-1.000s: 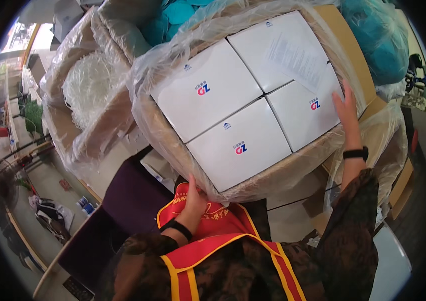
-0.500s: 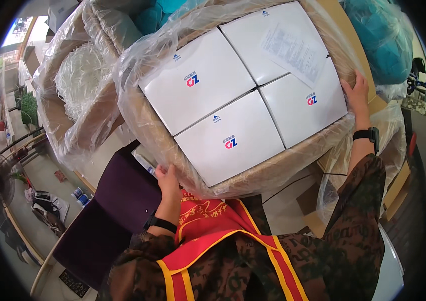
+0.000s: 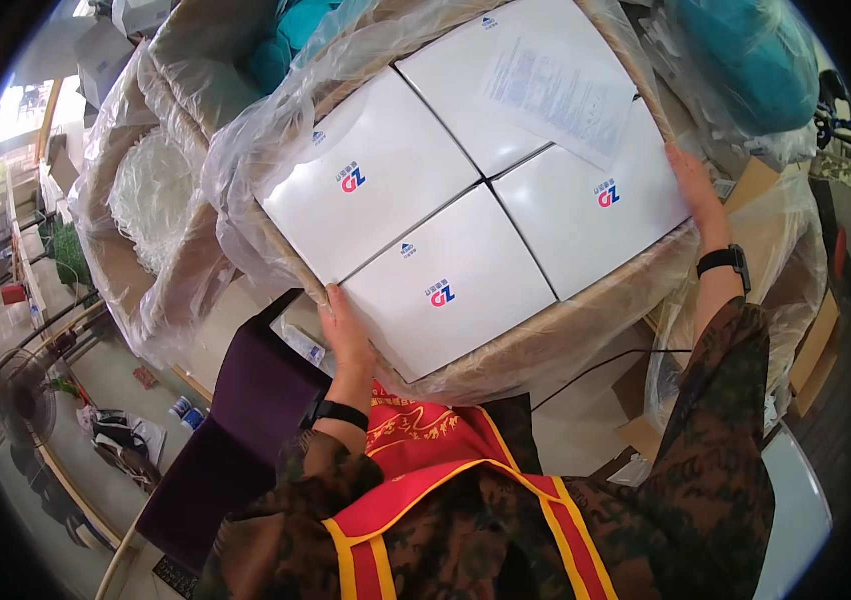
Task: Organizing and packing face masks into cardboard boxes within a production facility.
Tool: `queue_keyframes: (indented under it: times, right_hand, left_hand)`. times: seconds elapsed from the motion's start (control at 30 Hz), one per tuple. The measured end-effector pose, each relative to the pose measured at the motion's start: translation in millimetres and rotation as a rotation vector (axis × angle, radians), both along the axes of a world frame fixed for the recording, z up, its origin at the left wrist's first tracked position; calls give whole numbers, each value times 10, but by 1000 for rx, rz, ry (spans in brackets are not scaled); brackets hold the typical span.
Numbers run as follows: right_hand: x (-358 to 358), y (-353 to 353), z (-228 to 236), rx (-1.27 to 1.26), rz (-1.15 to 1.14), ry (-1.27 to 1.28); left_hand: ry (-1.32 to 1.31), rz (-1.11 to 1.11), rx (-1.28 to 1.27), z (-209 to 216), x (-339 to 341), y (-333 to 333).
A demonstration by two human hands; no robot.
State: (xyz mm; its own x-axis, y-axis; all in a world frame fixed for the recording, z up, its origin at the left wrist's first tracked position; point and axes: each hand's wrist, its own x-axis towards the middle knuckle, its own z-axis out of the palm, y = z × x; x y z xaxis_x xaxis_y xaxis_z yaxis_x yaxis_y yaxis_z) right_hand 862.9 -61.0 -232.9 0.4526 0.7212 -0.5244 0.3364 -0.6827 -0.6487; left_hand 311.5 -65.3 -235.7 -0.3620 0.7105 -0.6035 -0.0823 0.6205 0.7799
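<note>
Carton: a big cardboard carton [image 3: 585, 320] lined with clear plastic sits in front of the chest, holding four white boxes [image 3: 445, 290] with a paper sheet [image 3: 555, 90] on top.
Left hand: left hand [image 3: 343, 330] wraps the near left corner, fingers curled on the rim.
Right hand: right hand [image 3: 695, 195] lies flat on the right edge, fingers straight.
Grip advice: opposite corners seem best; grasp cardboard, not the slippery plastic liner [image 3: 245, 180].
Balance: probably heavy, so keep it level and close.
</note>
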Motion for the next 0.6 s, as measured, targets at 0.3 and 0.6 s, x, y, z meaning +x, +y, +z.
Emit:
queue_keyframes:
  times: [0.3, 0.6]
  right_hand:
    - [-298, -1053, 3, -8, -225, -58]
    - [-1298, -2751, -14, 86, -635, 42]
  left_hand:
    - [-12, -234, 33, 39, -79, 462]
    - [99, -793, 90, -121, 131, 1332]
